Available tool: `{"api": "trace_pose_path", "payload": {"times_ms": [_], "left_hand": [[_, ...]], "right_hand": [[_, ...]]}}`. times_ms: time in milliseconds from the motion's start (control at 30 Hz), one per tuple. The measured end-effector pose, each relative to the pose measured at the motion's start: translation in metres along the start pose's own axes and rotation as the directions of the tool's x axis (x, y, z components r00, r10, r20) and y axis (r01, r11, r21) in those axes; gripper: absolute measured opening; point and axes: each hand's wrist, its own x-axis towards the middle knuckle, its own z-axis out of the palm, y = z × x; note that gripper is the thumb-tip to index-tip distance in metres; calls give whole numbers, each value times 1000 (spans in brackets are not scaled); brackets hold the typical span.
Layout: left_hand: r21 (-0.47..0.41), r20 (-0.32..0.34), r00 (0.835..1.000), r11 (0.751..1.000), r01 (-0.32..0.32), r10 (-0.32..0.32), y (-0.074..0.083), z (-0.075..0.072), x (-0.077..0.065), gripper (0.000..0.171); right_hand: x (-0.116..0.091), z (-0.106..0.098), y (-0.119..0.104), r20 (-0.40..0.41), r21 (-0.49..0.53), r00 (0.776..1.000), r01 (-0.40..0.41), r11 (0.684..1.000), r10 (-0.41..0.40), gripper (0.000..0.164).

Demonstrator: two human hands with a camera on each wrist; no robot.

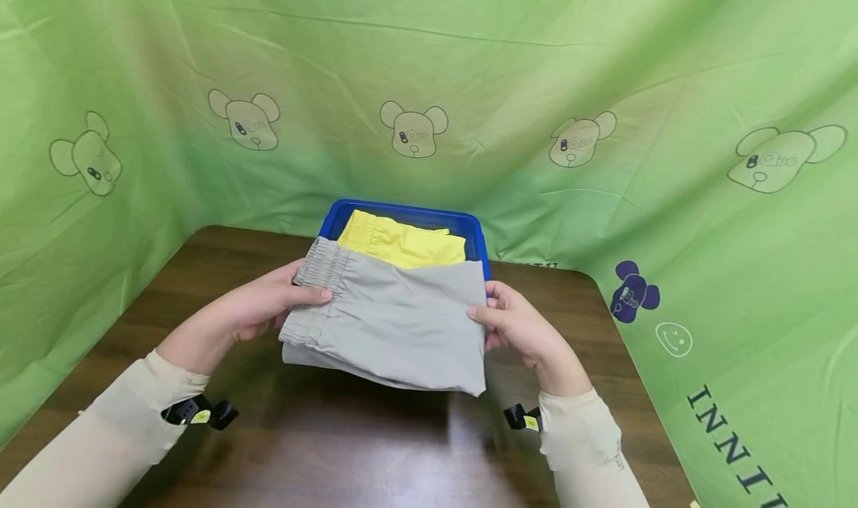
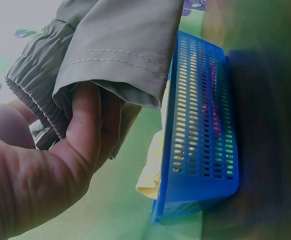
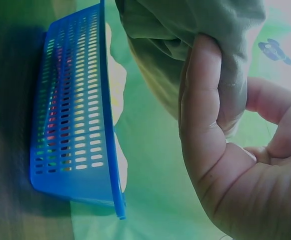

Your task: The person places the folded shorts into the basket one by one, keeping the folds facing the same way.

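Folded grey shorts (image 1: 402, 314) with a gathered elastic waistband are held up in front of a blue basket (image 1: 479, 232). My left hand (image 1: 268, 299) grips the waistband end, thumb on top and fingers beneath. At the other end my right hand (image 1: 519, 322) pinches the folded edge between thumb and fingers. Yellow shorts (image 1: 402, 241) with an elastic waistband lie in the basket, partly covered by the grey pair in the head view. In the left wrist view, the fingers (image 2: 83, 125) reach under the stitched grey fabric, beside the basket's slotted wall.
The basket stands on a brown wooden table (image 1: 221, 270) near its back edge. Through the slots in its wall, red and green patches show. A green curtain (image 1: 496, 61) with bear-head prints surrounds the table at the back and sides.
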Motion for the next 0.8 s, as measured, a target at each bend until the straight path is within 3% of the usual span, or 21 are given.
{"api": "trace_pose_path", "payload": {"times_ms": [333, 800], "left_hand": [[-29, -16, 1000, 999, 14, -14, 17, -6, 13, 59], [31, -51, 998, 999, 27, -26, 38, -16, 29, 52]], "right_hand": [[8, -5, -13, -45, -9, 999, 4, 1000, -4, 43], [31, -13, -23, -72, -3, 997, -4, 1000, 3, 44]]}}
